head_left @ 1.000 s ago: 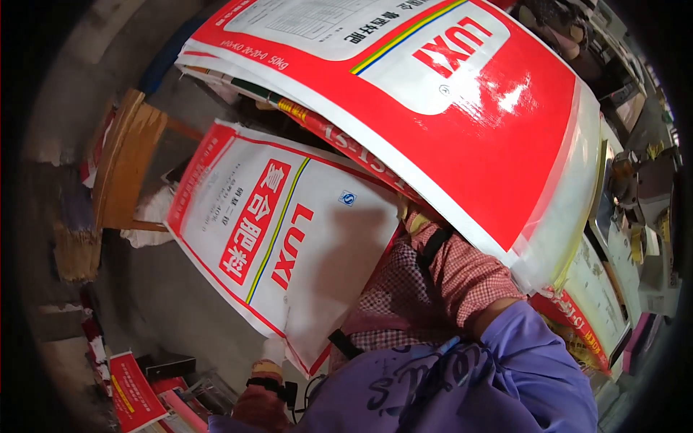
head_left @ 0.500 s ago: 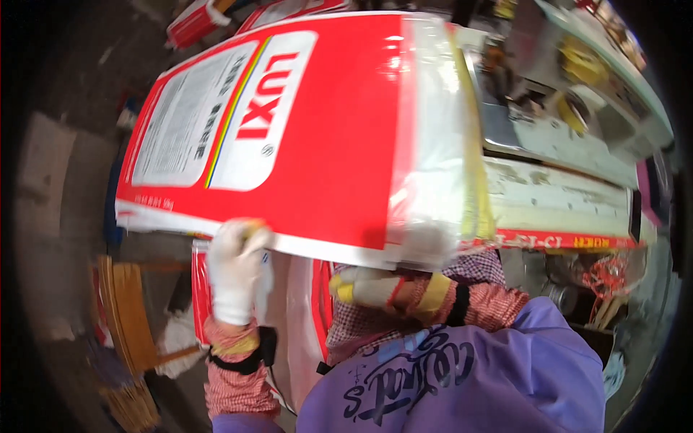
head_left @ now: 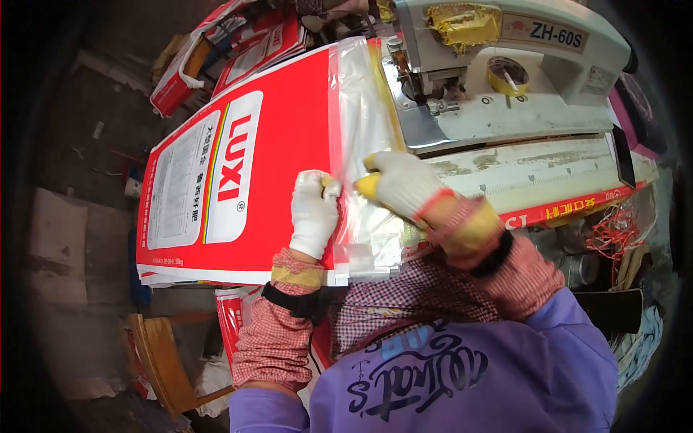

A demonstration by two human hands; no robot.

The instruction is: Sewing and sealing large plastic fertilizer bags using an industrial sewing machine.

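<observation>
A stack of flat red-and-white woven sacks point(head_left: 289, 130) lies in front of me, with a clear plastic liner point(head_left: 359, 144) sticking out along its right end. My left hand point(head_left: 315, 213), in a white glove, rests on the top sack beside the liner. Its fingers are curled closed, and whatever they may pinch is hidden. Over the liner's right edge reaches my right hand point(head_left: 408, 184), gloved with yellow fingertips. Its fingers stretch leftward, slightly apart, close to the plastic. Just beyond the liner stands a pale industrial sewing machine point(head_left: 563, 43).
A roll of yellow tape point(head_left: 507, 76) sits on the machine bed. More red sacks point(head_left: 263, 47) are piled at the far left. A wooden chair point(head_left: 162, 361) stands at near left, and tangled red string point(head_left: 617, 234) lies at right.
The sack stack has come down and left, beside the machine. My left hand moved from its near edge onto the top, and my right hand rose from below the stack to the liner.
</observation>
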